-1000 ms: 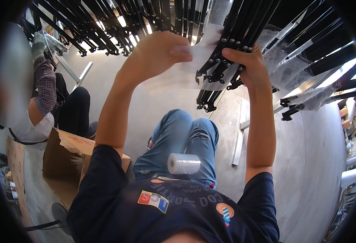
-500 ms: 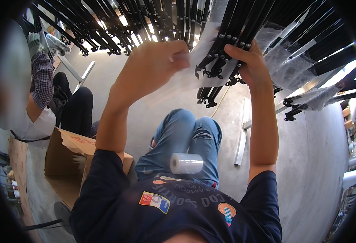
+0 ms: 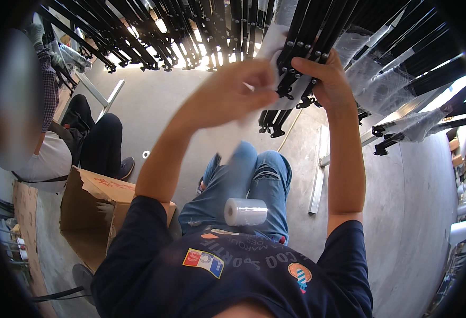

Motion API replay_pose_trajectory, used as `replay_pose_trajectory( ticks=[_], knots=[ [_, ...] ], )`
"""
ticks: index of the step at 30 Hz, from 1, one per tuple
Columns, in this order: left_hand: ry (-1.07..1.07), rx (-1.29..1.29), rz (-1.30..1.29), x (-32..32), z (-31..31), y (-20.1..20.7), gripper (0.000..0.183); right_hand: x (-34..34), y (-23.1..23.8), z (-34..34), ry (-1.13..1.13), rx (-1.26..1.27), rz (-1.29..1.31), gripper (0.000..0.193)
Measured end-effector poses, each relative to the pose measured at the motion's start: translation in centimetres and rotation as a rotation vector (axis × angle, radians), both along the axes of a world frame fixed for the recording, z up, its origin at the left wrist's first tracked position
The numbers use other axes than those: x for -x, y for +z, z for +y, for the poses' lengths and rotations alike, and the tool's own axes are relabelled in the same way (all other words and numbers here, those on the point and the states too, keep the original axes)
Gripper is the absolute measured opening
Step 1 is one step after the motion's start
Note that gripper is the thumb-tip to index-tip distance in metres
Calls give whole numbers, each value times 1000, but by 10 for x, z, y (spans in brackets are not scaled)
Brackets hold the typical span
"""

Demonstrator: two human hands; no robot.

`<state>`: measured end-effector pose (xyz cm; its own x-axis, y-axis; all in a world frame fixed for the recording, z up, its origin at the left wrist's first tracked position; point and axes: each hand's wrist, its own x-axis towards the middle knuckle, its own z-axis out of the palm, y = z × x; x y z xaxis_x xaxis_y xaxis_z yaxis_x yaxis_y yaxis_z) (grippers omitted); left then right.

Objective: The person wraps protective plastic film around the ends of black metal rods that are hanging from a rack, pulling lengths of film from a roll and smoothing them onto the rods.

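Observation:
My right hand is wrapped round a small bundle of black metal bars with riveted, hooked ends, its thumb across the front. Clear plastic film lies against the bundle's left side and behind it. My left hand, smeared by motion, is just left of the bar ends with its fingers curled toward the thumb. A blurred, see-through strip of the film trails below it, seemingly pinched in the fingers. On my lap rests a roll of clear film.
Many black bars hang in a row along the top. Film-wrapped bundles hang at the right. An open cardboard box stands at my left, near a seated co-worker. Metal frame legs stand on the floor.
My left hand has swung right and slightly down, closer to the bar ends, with the film strip now trailing below it. My right hand keeps its hold. The co-worker's arm has shifted.

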<state>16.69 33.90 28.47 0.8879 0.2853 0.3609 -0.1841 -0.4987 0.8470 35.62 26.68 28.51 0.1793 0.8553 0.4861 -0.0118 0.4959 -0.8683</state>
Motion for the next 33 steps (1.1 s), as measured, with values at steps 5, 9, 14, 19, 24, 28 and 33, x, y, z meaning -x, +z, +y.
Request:
replay_pose_trajectory(
  ticks=[5, 9, 14, 19, 24, 28, 33],
  knots=[
    [-20, 156, -150, -30, -16, -18, 14, 14, 2, 4, 18, -13, 10, 26],
    [-75, 249, -214, -35, -16, -21, 13, 17, -2, 4, -55, -42, 76, 22],
    [-59, 400, -369, -43, -29, -28, 11, 16, -2, 3, -70, -23, -17, 28],
    [156, 382, -496, -55, -43, -42, 7, 27, 5, 0, 3, -17, 27, 35],
    [471, -92, -604, -63, -52, -57, 24, 18, 3, 4, 69, -39, -91, 41],
    [623, -523, -598, -63, -57, -60, 30, 12, 5, 6, 89, -6, -184, 45],
    [702, -691, -593, -62, -52, -66, 29, 6, 2, 7, 54, 79, -192, 46]
  ],
)
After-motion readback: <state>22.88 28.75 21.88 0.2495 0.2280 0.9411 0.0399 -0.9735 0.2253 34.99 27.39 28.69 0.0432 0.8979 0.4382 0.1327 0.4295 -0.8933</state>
